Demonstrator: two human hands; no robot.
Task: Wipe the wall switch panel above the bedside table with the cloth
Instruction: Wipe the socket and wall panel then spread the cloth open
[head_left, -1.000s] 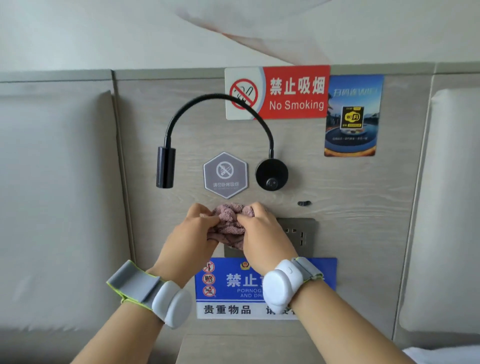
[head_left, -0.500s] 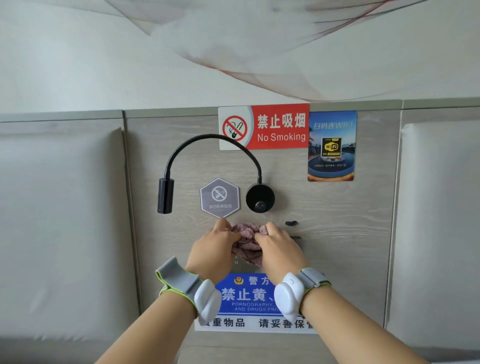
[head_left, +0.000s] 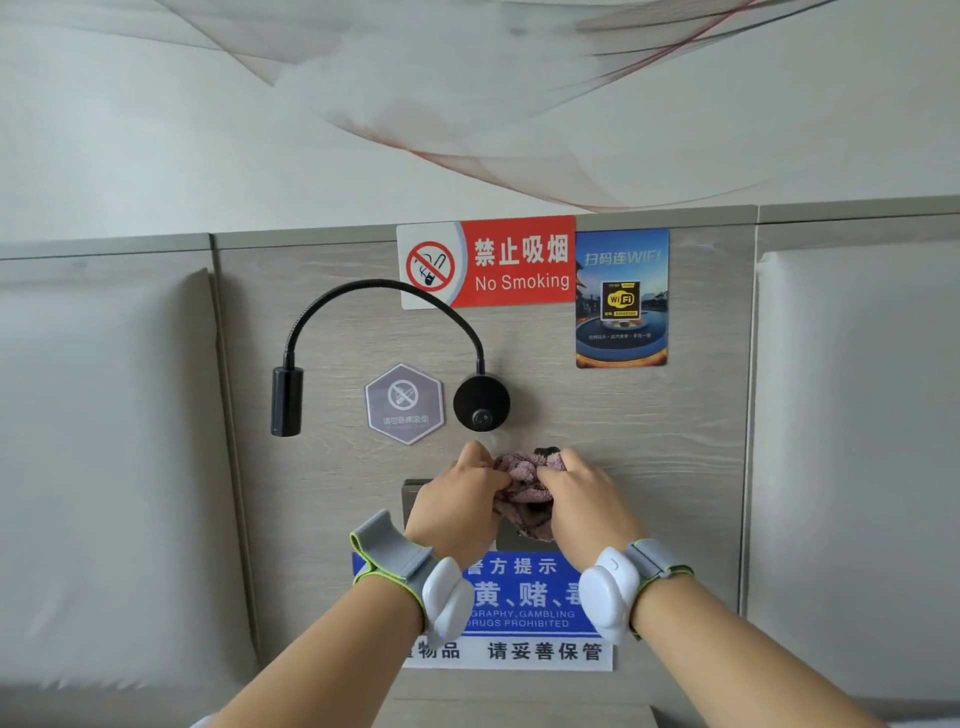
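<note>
A crumpled pink cloth (head_left: 524, 491) is bunched between my two hands against the wooden wall panel. My left hand (head_left: 457, 506) grips its left side with curled fingers. My right hand (head_left: 584, 504) grips its right side the same way. The grey switch panel (head_left: 412, 499) lies behind my hands and the cloth, so only its left edge and a strip below the cloth show.
A black gooseneck reading lamp (head_left: 287, 400) with its round base (head_left: 481, 402) hangs just above my hands, beside a hexagonal no-smoking badge (head_left: 404, 404). No Smoking sign (head_left: 485, 262) and WiFi sticker (head_left: 622, 299) higher up; a blue notice (head_left: 524, 597) below. Padded headboards flank both sides.
The view has tilted upward, so the wall signs sit lower in frame. My hands and the cloth have shifted right across the switch panel, uncovering its left edge and hiding its right part.
</note>
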